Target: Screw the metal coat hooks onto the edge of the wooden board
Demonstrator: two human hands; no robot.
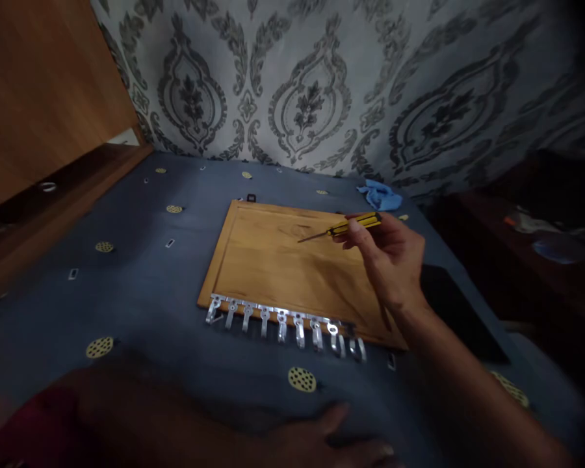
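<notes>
My right hand (387,260) is closed around a yellow-and-black screwdriver (344,227), its metal tip pointing left over a wooden board (268,260). The board lies flat on a blue patterned cloth (141,286). A row of several silver metal hooks (283,325) runs along the board's near edge. My left hand (341,439) rests on the cloth at the bottom of the view, dim, with fingers stretched out flat and nothing in it.
A crumpled blue rag (379,194) lies behind the board by the patterned wallpaper. Wooden furniture (39,130) stands at the left. A dark flat object (461,312) lies right of the board. Small metal pieces (169,243) are scattered on the cloth.
</notes>
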